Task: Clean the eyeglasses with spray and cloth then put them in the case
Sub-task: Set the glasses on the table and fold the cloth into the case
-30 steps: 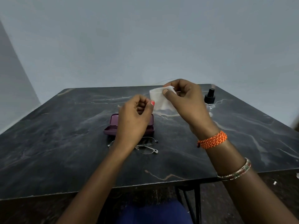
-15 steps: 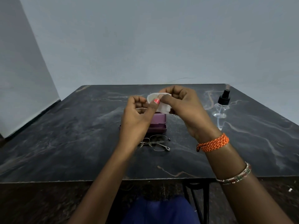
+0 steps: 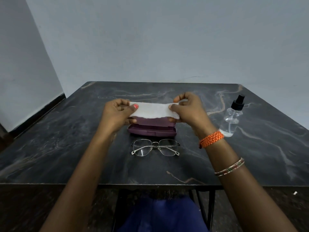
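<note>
Preparing the cloth, by the look of it: white cloth (image 3: 153,110) stretched flat and taut at centre frame, held up in front of the open purple case (image 3: 152,129). Left hand (image 3: 117,114) pinching the cloth's left end, thumb on top, fingers curled beneath. Right hand (image 3: 187,108) pinching the right end between thumb and forefinger, remaining fingers curled.

Eyeglasses (image 3: 155,147) lying untouched on the dark marbled surface (image 3: 66,139), just below the case in the frame, temples folded out, lenses facing the viewer. Well apart from both hands, sitting lower centre between the two forearms. Spray bottle (image 3: 232,116) upright at right of frame, just beside the right wrist, clear with a black nozzle, not held.

Likely an early stage: no wiping under way, glasses not yet in the case. Next move probably calling for one hand to release the cloth and reach either right for the bottle or down for the glasses, gripping the thin frame and keeping off the lenses. Cloth limp and light, likely to droop once one end goes free.
</note>
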